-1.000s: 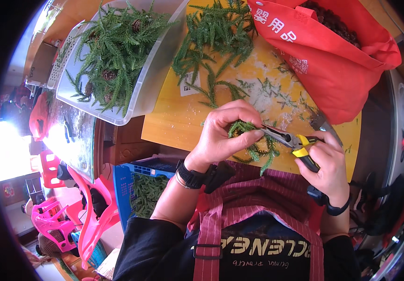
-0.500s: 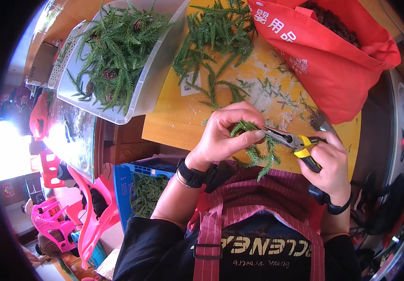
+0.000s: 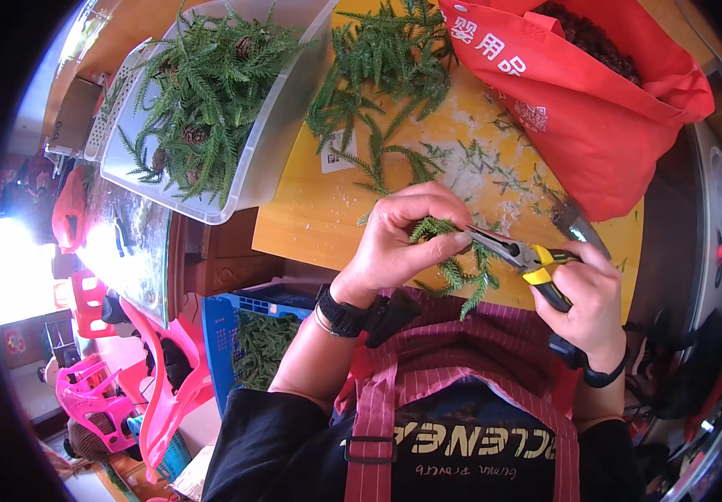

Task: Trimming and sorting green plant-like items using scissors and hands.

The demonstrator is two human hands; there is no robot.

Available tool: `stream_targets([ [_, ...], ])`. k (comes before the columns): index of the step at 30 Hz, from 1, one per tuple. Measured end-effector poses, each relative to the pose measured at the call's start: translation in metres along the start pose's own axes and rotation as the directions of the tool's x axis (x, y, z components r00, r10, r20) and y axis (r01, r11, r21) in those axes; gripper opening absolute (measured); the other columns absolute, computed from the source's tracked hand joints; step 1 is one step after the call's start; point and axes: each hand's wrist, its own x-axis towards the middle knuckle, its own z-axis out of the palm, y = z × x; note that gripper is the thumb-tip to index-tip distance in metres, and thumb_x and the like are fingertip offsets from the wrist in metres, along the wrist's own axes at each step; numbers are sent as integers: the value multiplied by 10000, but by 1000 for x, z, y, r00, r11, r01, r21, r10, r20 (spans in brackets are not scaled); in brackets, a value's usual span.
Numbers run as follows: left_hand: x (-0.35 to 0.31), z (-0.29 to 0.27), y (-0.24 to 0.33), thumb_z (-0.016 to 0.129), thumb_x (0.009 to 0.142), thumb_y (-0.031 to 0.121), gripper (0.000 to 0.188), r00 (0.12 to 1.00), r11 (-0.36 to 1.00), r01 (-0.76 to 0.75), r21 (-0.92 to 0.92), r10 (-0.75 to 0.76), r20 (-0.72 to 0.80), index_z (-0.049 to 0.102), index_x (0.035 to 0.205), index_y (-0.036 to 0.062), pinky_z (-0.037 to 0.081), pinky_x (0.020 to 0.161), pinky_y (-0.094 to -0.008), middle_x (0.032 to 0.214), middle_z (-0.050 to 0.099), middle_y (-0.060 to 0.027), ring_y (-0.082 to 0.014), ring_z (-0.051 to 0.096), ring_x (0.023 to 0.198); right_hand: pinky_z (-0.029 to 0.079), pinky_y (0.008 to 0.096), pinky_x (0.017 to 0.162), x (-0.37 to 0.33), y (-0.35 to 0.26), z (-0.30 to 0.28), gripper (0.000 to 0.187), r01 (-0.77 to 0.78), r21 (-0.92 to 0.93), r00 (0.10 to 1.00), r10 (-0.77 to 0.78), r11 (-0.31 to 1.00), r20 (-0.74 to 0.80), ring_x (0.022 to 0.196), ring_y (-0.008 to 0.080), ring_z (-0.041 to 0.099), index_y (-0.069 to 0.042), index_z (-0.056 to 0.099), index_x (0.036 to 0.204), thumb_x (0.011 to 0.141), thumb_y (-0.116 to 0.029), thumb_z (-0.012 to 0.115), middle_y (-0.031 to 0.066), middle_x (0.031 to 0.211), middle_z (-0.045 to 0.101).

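– At the centre of the frame, what has just changed?

– Very little. The sprig [image 3: 454, 274] is pinched between the thumb and fingers of the left hand [image 3: 398, 238], and its hanging ends sit slightly lower than they did a second ago.

– And the other hand?

– The right hand [image 3: 587, 297], right of centre, has its fingers wrapped round the handles of the pliers [image 3: 537, 276]. Their nose points at the left thumb, just beside the sprig, almost exactly where it was.

– Are they biting on anything?

– I can't tell. The tips are close to the thumb, and whatever may lie between them is too small to make out.

– So what does that mean for the work?

– My reading is that it stays at one spot on the sprig, with the left hand steadying it for the pliers. Neither hand has let go.

– Has anything else shifted?

– Nothing obvious. The green pile [image 3: 390, 67] lies on the surface [image 3: 298, 226] at top middle, the tub [image 3: 277, 142] of greenery [image 3: 210, 96] and cones [image 3: 196, 134] is upper left, and the bag [image 3: 591, 117] is upper right, much as before.
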Motion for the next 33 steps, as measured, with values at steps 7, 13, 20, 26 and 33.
stream_targets([
  [7, 0, 2, 1, 648, 714, 2, 92, 999, 1000, 13, 4, -13, -32, 626, 803, 13, 452, 754, -314, 835, 613, -91, -194, 577, 823, 481, 359, 598, -1, 0, 2, 159, -21, -1, 1000, 21, 1000, -2, 742, 285, 599, -23, 577, 681, 598, -33, 712, 112, 676, 597],
  [13, -1, 1, -3, 649, 720, 8, 88, 999, 999, 29, -30, -30, -39, 623, 804, 11, 453, 754, -311, 842, 609, -88, -183, 573, 822, 480, 374, 600, -3, 3, 5, 171, -37, 8, 999, 37, 999, 19, 747, 295, 601, -12, 563, 672, 595, -33, 714, 125, 682, 599],
  [20, -1, 3, 4, 659, 742, 40, 127, 985, 973, 158, -165, -166, -36, 623, 855, -4, 453, 749, -290, 891, 598, -92, -162, 562, 830, 481, 384, 704, 1, 3, 7, 140, -176, 300, 984, 176, 937, 30, 841, 339, 607, -4, 607, 733, 606, -25, 663, 143, 690, 595],
  [26, -2, 3, 3, 662, 743, 46, 145, 978, 965, 190, -181, -202, -48, 636, 873, -12, 453, 757, -286, 894, 602, -90, -161, 564, 844, 473, 407, 747, 3, 3, 3, 144, -175, 260, 984, 175, 950, 26, 832, 358, 593, 5, 604, 729, 605, -36, 664, 135, 665, 572],
  [33, -1, 4, 5, 691, 718, 19, 154, 986, 989, 145, -21, -146, -83, 649, 860, -20, 457, 756, -278, 892, 618, -88, -160, 577, 841, 477, 401, 693, 1, 4, 4, 155, -162, 146, 987, 160, 976, 30, 787, 353, 586, 5, 555, 685, 602, -34, 680, 124, 638, 553],
])
